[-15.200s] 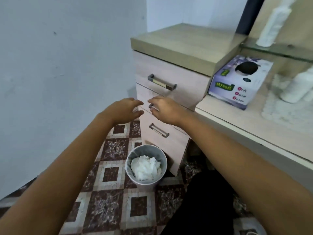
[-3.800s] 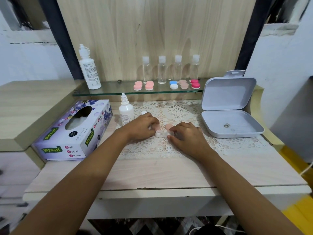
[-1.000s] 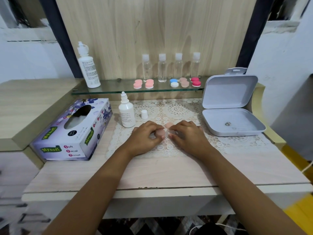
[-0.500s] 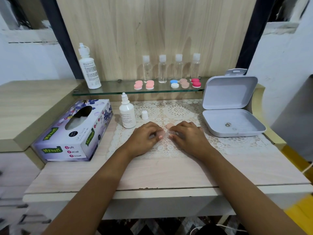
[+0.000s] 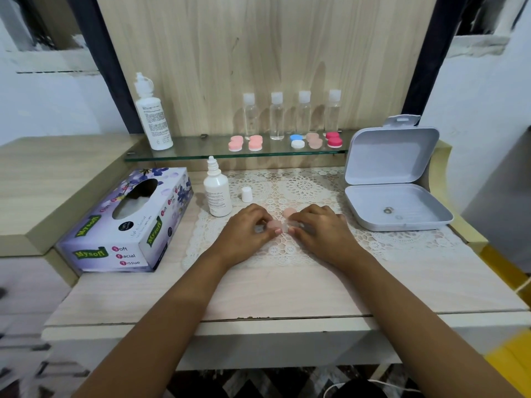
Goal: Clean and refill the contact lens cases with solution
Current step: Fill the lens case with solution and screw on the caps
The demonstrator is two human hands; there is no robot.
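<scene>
1. The left hand [image 5: 247,231] and the right hand [image 5: 321,234] meet over the lace mat [image 5: 304,188] at the middle of the table [image 5: 287,291], as they did half a second ago.
2. Between them lies the clear contact lens case [image 5: 283,226]. It now sits a little nearer the table's front edge than it did some four seconds back.
3. The left hand's fingers are curled, and thumb and forefinger pinch a pink cap [image 5: 273,224] at the case's left end.
4. The right hand's fingers are curled over the case's right end and hold it down against the mat.
5. A second pink cap [image 5: 288,213] shows just behind the right fingertips. Whether it sits on the case or lies loose, I cannot tell.
6. The left hand has drawn away from the small white cap [image 5: 246,194], which now stands well apart from it, beside the uncapped small solution bottle [image 5: 217,193].
7. Unmoved since then: the tissue box [image 5: 129,222] on the left, the open grey box [image 5: 396,196] on the right, and the large solution bottle [image 5: 153,116] on the glass shelf [image 5: 201,153].
8. Fifteen seconds ago both hands were at a drawer handle above a bin; neither drawer nor bin is in view now.
</scene>
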